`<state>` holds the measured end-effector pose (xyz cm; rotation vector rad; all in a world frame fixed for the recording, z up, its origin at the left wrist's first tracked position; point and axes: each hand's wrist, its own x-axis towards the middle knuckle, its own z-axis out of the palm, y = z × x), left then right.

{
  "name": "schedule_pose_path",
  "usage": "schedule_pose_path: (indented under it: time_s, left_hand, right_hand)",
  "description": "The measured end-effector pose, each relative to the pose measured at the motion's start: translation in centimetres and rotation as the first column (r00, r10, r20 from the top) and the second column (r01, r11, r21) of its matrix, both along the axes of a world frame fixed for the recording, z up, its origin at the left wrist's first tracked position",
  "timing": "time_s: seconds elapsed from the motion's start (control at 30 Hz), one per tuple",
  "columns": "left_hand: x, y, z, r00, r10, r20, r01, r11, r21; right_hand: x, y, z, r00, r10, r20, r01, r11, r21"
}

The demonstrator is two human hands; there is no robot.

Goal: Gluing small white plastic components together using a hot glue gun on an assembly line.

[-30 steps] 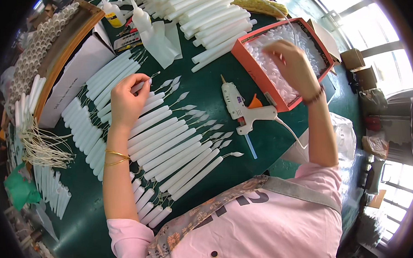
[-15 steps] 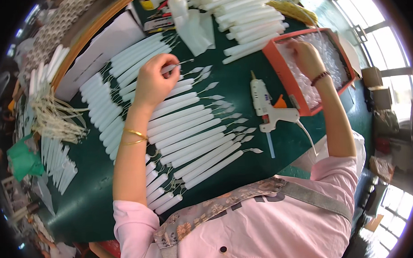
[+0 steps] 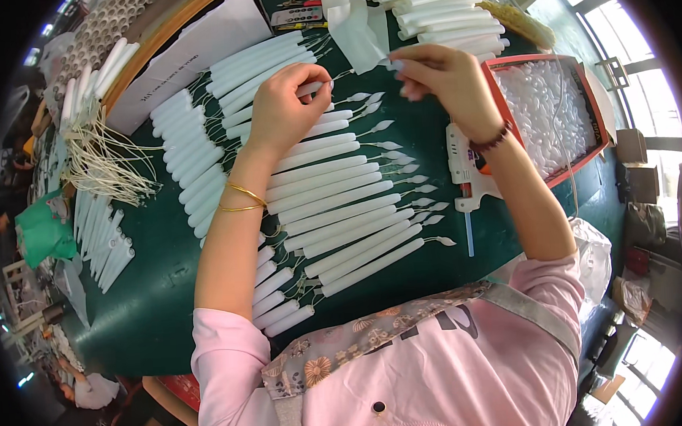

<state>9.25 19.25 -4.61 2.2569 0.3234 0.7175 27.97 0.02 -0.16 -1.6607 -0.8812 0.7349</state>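
Note:
My left hand point(image 3: 285, 109) is closed round the end of a white taper candle point(image 3: 310, 87), from which a short thin wire points right. Just to its right, my right hand point(image 3: 449, 82) pinches a small whitish piece, apparently a flame tip point(image 3: 392, 65), blurred and partly covered by the fingers. Below the left hand lies a row of white taper candles point(image 3: 332, 184) with leaf-shaped flame tips on their right ends. Under my right forearm is a white glue gun point(image 3: 460, 162) with a pale blue glue stick. A red-orange box point(image 3: 496, 80) holds many clear flame tips point(image 3: 542, 109).
More white candles with wires point(image 3: 190, 155) lie to the left, and a further stack of white tubes point(image 3: 446, 14) is at the back. A white carton point(image 3: 174, 60), bundled cream wires point(image 3: 111, 166) and a green bag point(image 3: 45, 230) stand at the left. White tissue point(image 3: 360, 41) lies behind my hands.
My right hand has come out of the red-orange box and moved left toward the candle, pinching a small piece. The left hand still holds the candle. The whole view has shifted slightly.

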Motion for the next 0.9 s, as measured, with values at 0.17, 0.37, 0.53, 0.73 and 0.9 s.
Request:
schedule_pose_path:
  time_s: [0.17, 0.37, 0.53, 0.73, 0.9]
  left_hand:
    - [0.2, -0.3, 0.3, 1.0, -0.004, -0.012, 0.004, 1.0, -0.03]
    - [0.0, -0.2, 0.2, 1.0, 0.005, 0.009, -0.005, 1.0, -0.026]
    - [-0.1, -0.1, 0.0, 1.0, -0.001, 0.023, 0.001, 1.0, -0.026]
    - [0.1, -0.1, -0.2, 0.999, 0.001, 0.037, -0.001, 1.0, -0.017]
    - [0.6, -0.4, -0.3, 0.999, -0.01, 0.036, 0.01, 1.0, 0.016]
  right_hand:
    - [-0.1, 2.8, -1.0, 0.99, -0.031, -0.14, 0.027, 0.999, -0.029]
    - [-0.6, 3.7, -1.8, 0.975, 0.045, -0.217, -0.043, 0.999, 0.014]
    - [-1.0, 4.0, -1.6, 0.983, 0.054, -0.174, -0.057, 0.998, -0.013]
    - [-1.8, 4.9, -1.9, 0.986, 0.088, -0.142, -0.091, 0.996, -0.017]
    - [-1.6, 5.0, -1.9, 0.988, 0.149, -0.04, -0.151, 0.987, -0.051]
